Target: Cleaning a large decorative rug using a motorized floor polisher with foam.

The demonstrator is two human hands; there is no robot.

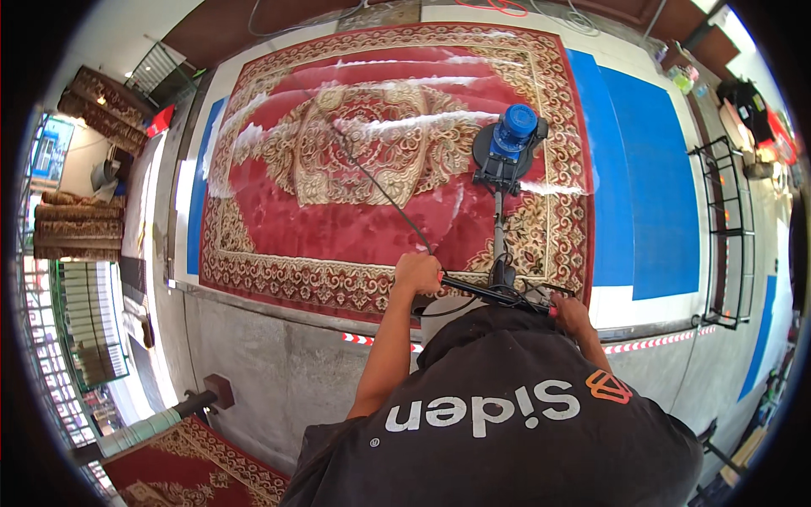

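Note:
Both of my hands are on the handlebar [478, 290] of a rotary floor scrubber with a blue motor [517, 125]. My left hand [417, 273] is wrapped round the left end of the bar. At the other end my right hand [572, 313] is closed on the grip, partly hidden by its own wrist. The scrubber's round dark base rests on the right part of a large red carpet [355, 232] with beige floral patterns. White foam [414, 124] lies in streaks across the carpet. A dark cable [384, 193] trails over it toward my left hand.
Blue floor panels [655, 186] flank the carpet. A red-and-white striped edge [650, 344] runs in front of it. At right stands a black metal rack [728, 232]. Rolled carpets [78, 228] lie at far left, and another red carpet [194, 469] hangs by a pole at lower left.

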